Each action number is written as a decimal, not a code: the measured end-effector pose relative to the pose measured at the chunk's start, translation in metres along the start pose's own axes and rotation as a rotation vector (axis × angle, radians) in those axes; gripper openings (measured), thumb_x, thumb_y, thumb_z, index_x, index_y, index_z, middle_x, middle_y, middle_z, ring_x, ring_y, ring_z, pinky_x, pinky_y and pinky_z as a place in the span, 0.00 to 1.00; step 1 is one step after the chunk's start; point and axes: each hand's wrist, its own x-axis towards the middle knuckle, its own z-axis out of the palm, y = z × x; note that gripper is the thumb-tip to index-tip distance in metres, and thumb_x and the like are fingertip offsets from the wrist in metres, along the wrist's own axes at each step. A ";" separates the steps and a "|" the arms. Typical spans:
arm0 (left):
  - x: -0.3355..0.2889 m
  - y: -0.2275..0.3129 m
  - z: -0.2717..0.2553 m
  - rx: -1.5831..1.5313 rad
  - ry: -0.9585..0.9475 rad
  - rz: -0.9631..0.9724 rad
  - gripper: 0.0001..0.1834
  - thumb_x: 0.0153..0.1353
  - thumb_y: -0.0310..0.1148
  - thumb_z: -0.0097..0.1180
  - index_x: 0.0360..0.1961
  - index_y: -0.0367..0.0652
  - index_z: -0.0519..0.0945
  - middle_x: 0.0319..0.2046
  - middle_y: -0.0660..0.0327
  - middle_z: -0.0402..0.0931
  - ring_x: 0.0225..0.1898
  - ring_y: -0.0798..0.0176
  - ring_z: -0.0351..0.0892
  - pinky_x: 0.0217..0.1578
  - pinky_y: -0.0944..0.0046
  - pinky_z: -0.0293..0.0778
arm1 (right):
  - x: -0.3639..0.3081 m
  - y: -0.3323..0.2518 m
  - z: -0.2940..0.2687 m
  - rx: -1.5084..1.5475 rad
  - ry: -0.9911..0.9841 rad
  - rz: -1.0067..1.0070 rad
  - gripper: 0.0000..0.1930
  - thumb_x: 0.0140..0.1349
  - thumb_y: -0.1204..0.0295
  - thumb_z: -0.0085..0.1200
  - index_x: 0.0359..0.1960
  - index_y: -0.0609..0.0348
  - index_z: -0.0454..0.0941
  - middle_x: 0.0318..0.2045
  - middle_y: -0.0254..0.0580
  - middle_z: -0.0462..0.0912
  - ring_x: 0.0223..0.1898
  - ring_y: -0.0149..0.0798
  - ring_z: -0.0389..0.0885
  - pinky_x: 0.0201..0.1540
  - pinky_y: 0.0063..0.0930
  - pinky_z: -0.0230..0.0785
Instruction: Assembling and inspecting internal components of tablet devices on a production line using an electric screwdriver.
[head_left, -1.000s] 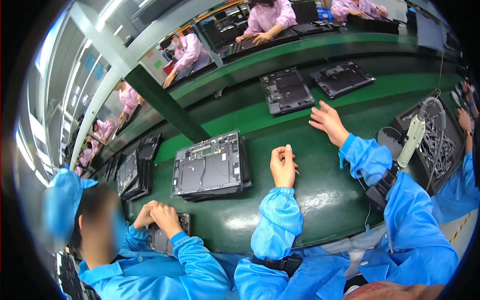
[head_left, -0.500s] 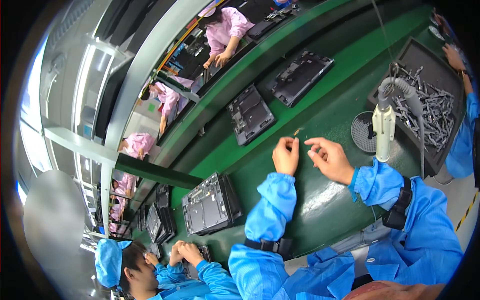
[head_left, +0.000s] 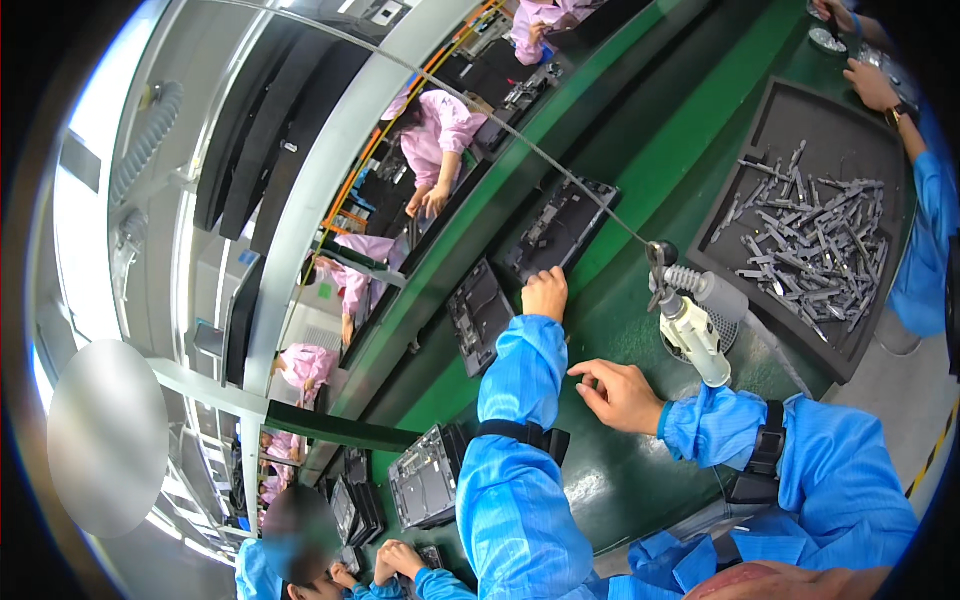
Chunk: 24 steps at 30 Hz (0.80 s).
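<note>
— "Reached where with the left hand (head_left: 545, 294)?"
— "Extended it across the green surface (head_left: 612, 312), just beside a dark laptop casing (head_left: 482, 315) and a second casing (head_left: 565, 225) farther off; could not tell, with the fingertips hidden, whether gripping or touching anything."
— "And with the right hand (head_left: 622, 397)?"
— "Held it over the surface near a pale hanging tool (head_left: 695, 343), with thumb and fingers bent and narrowly parted."
— "Caught what past the tool?"
— "Framed a dark tray (head_left: 812, 122) with a pile of small gray parts (head_left: 815, 248)."
</note>
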 end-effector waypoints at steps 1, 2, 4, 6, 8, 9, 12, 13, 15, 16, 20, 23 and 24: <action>-0.002 0.000 0.004 0.048 -0.009 -0.013 0.07 0.52 0.29 0.55 0.32 0.45 0.70 0.29 0.58 0.76 0.30 0.57 0.81 0.22 0.62 0.77 | 0.000 -0.002 0.000 0.002 -0.006 -0.013 0.11 0.57 0.76 0.53 0.43 0.58 0.74 0.22 0.38 0.77 0.19 0.39 0.76 0.23 0.32 0.68; -0.002 0.000 -0.001 0.050 -0.006 -0.010 0.07 0.52 0.29 0.55 0.32 0.45 0.70 0.29 0.58 0.76 0.30 0.57 0.81 0.22 0.62 0.77 | 0.000 -0.002 -0.001 0.000 -0.012 0.009 0.11 0.57 0.76 0.53 0.43 0.58 0.74 0.22 0.39 0.77 0.19 0.38 0.76 0.24 0.31 0.68; -0.004 -0.001 -0.011 0.031 0.058 0.051 0.12 0.48 0.29 0.58 0.33 0.44 0.69 0.29 0.58 0.76 0.32 0.58 0.79 0.22 0.62 0.77 | 0.002 0.001 -0.002 -0.001 -0.028 0.024 0.12 0.57 0.76 0.53 0.43 0.58 0.74 0.22 0.39 0.77 0.20 0.38 0.77 0.24 0.31 0.69; -0.007 -0.001 -0.037 -0.027 0.086 0.031 0.13 0.46 0.29 0.59 0.32 0.43 0.69 0.29 0.59 0.74 0.34 0.59 0.77 0.22 0.62 0.77 | 0.001 0.008 0.001 0.087 0.135 0.093 0.12 0.58 0.76 0.52 0.44 0.59 0.73 0.24 0.40 0.77 0.21 0.36 0.78 0.26 0.29 0.70; -0.017 -0.005 -0.065 -0.083 0.164 0.018 0.14 0.45 0.28 0.58 0.33 0.43 0.69 0.28 0.59 0.73 0.36 0.58 0.75 0.23 0.63 0.77 | 0.001 0.016 0.005 0.152 0.182 0.228 0.14 0.60 0.74 0.51 0.48 0.62 0.70 0.28 0.41 0.79 0.24 0.35 0.80 0.28 0.28 0.72; -0.022 -0.002 -0.080 -0.113 0.153 0.003 0.14 0.44 0.28 0.59 0.33 0.43 0.69 0.28 0.59 0.71 0.37 0.58 0.74 0.24 0.63 0.77 | 0.001 0.023 0.007 0.203 0.217 0.283 0.15 0.61 0.73 0.51 0.49 0.62 0.69 0.28 0.42 0.79 0.24 0.35 0.80 0.29 0.28 0.72; -0.053 0.004 -0.122 -0.141 0.168 -0.035 0.15 0.43 0.28 0.59 0.33 0.43 0.68 0.29 0.59 0.70 0.37 0.58 0.73 0.26 0.63 0.77 | 0.002 0.030 0.007 0.266 0.203 0.419 0.22 0.64 0.67 0.50 0.56 0.64 0.63 0.33 0.44 0.80 0.29 0.35 0.81 0.33 0.28 0.74; -0.063 0.007 -0.134 -0.163 0.165 -0.057 0.16 0.42 0.28 0.59 0.33 0.42 0.68 0.29 0.59 0.69 0.37 0.58 0.72 0.27 0.63 0.76 | 0.006 0.027 0.005 0.353 0.247 0.482 0.26 0.64 0.65 0.50 0.59 0.65 0.59 0.36 0.45 0.79 0.32 0.36 0.81 0.35 0.28 0.74; -0.088 0.012 -0.163 -0.221 0.171 -0.067 0.16 0.41 0.28 0.59 0.33 0.42 0.68 0.28 0.59 0.69 0.36 0.58 0.71 0.27 0.64 0.75 | 0.012 0.024 -0.001 0.512 0.264 0.596 0.38 0.65 0.59 0.50 0.67 0.66 0.43 0.44 0.49 0.75 0.40 0.37 0.79 0.41 0.30 0.76; -0.098 0.017 -0.175 -0.275 0.184 -0.057 0.16 0.41 0.27 0.59 0.33 0.42 0.69 0.28 0.60 0.69 0.36 0.58 0.71 0.27 0.64 0.73 | 0.014 0.026 -0.004 0.573 0.262 0.620 0.41 0.64 0.57 0.50 0.68 0.65 0.38 0.46 0.50 0.74 0.41 0.38 0.79 0.41 0.30 0.76; -0.145 0.042 -0.207 -0.396 0.202 -0.082 0.15 0.37 0.27 0.57 0.30 0.44 0.70 0.26 0.61 0.67 0.32 0.59 0.69 0.25 0.64 0.71 | 0.029 0.010 -0.014 0.744 0.278 0.469 0.38 0.62 0.62 0.55 0.65 0.65 0.46 0.46 0.48 0.73 0.44 0.38 0.76 0.44 0.31 0.74; -0.171 0.060 -0.213 -0.505 0.155 -0.104 0.16 0.39 0.28 0.61 0.33 0.43 0.72 0.27 0.61 0.69 0.32 0.58 0.71 0.28 0.63 0.72 | 0.033 0.019 -0.016 0.536 0.353 0.309 0.29 0.57 0.74 0.55 0.58 0.64 0.57 0.46 0.47 0.73 0.46 0.35 0.74 0.50 0.27 0.67; -0.178 0.060 -0.212 -0.516 0.153 -0.130 0.16 0.39 0.28 0.61 0.33 0.43 0.72 0.27 0.61 0.69 0.32 0.58 0.71 0.28 0.63 0.72 | 0.031 0.024 -0.014 0.480 0.385 0.294 0.29 0.52 0.79 0.51 0.57 0.64 0.58 0.45 0.46 0.73 0.46 0.36 0.73 0.50 0.27 0.67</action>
